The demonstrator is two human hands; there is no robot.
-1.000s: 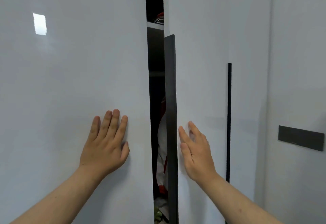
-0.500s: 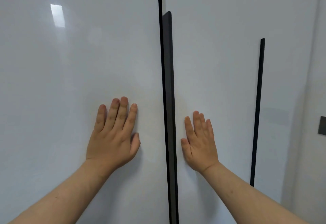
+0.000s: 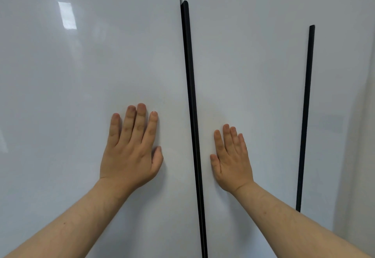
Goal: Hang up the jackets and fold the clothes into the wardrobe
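Hands flat, fingers straight: left hand (image 3: 129, 152) 8 o'clock, right hand (image 3: 231, 162) 5, pressing glossy white wardrobe doors (image 3: 81, 75). Gap's gone, doors shut, so task prob. done.

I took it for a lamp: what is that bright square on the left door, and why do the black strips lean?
Head view: the bright square is glare reflected off the glossy left door; the black strips likely lean through wide-angle distortion; soft shadows edge the left hand and right hand.
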